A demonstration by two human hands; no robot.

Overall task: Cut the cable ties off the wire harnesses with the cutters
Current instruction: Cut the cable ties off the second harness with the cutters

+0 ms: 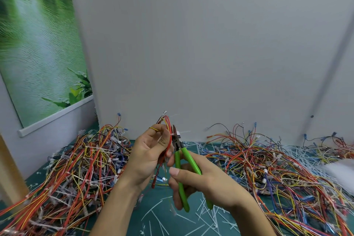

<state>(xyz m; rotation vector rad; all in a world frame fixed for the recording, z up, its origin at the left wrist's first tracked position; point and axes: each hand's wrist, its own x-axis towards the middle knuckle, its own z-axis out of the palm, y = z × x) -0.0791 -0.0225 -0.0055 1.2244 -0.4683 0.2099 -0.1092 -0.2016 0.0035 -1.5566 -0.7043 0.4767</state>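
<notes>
Above green mat (191,222), between wire piles: left hand (147,156) grips red wire harness (169,136); right hand (201,178) clasps green-handled cutters (181,161), blades at white cable tie (174,134).

You face a plain grey wall (210,44). On your left hangs a green water-and-leaves poster (38,44) with a white bottom rail (57,116). Your worktop (166,223) is teal, and a wooden post (9,170) stands far left.

cutters (188,161): bright green handles, dark head | harness wires (168,130): red, yellow | surface (183,222): teal, strewn white | wall (210,44): pale grey | poster (38,44): green, rippled
</notes>
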